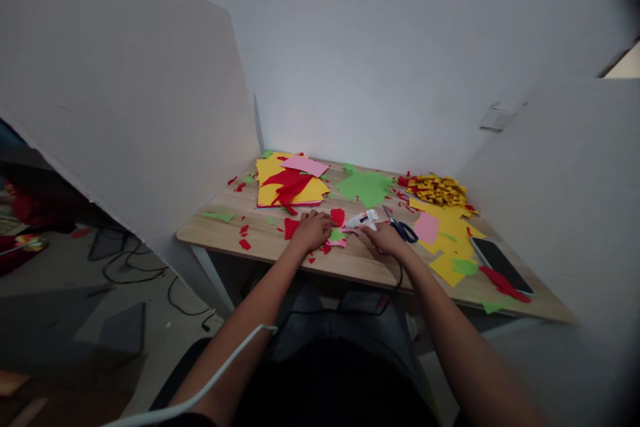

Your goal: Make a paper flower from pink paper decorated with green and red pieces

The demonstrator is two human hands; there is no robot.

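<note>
My right hand (383, 238) is closed around a white hot glue gun (363, 219), with its nozzle pointing left and low over small cut pieces. A black cord hangs down from below that hand. My left hand (314, 230) rests on the table with curled fingers, holding the left edge of a small green paper piece (338, 235). Pink paper (338, 243) shows just below the green, and a red cut piece (338, 216) lies behind it. Another red piece (291, 227) is partly covered by my left hand. Dark-handled scissors (401, 225) lie right of the glue gun.
A stack of yellow sheets (267, 190) sits back left, with red and pink pieces on top. Green paper (367, 187) lies at the back. A yellow and red ruffled bundle (436, 189) and a phone (501, 265) are on the right. Partition panels flank the table (270, 243).
</note>
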